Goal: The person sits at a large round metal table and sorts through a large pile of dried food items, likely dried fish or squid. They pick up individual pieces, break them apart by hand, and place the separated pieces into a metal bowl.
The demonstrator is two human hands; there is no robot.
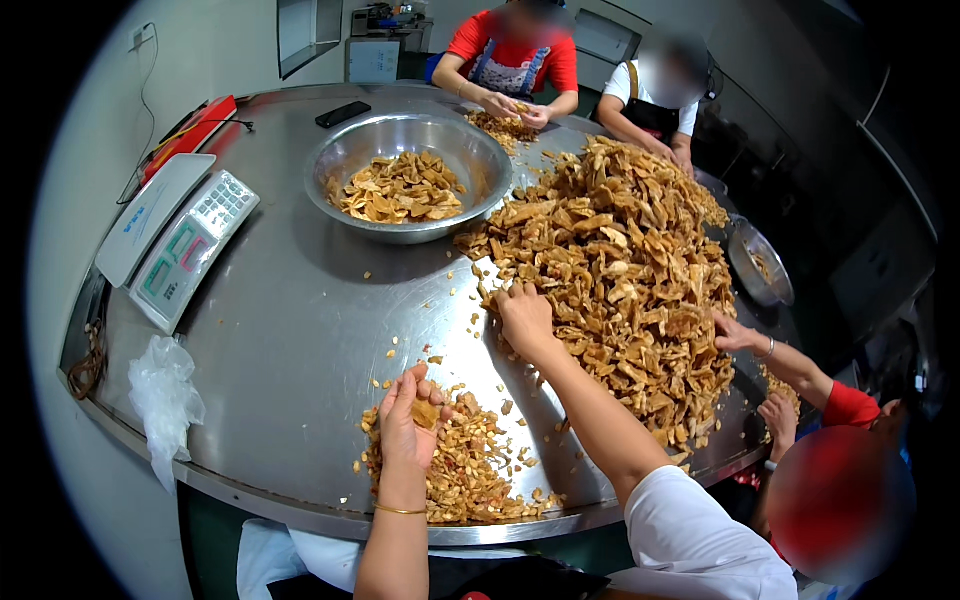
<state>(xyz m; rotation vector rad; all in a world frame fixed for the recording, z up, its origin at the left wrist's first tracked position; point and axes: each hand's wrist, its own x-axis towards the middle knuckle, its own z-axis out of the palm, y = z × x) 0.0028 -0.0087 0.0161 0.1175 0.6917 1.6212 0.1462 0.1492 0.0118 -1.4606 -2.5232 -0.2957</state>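
My left hand (408, 420), palm turned up with curled fingers, holds a flat brown dried slice (427, 413). Beneath it, near the table's front edge, lies a low heap of small yellow-brown bits (470, 465). My right hand (526, 320) reaches forward to the left edge of a large mound of dried slices (620, 270). Its fingers are bent against the slices, and whatever they grip is hidden. Beyond my hands, a wide steel bowl (480, 165) holds more of the slices.
On the steel table (280, 330), a white scale (190, 250), a clear plastic bag (165, 400) and a black phone (343, 114) lie leftward. A red case (190, 135) stands behind the scale. Co-workers' hands (515, 108) work at the back; another's hand (737, 335) touches the mound's right side, near a second bowl (760, 262).
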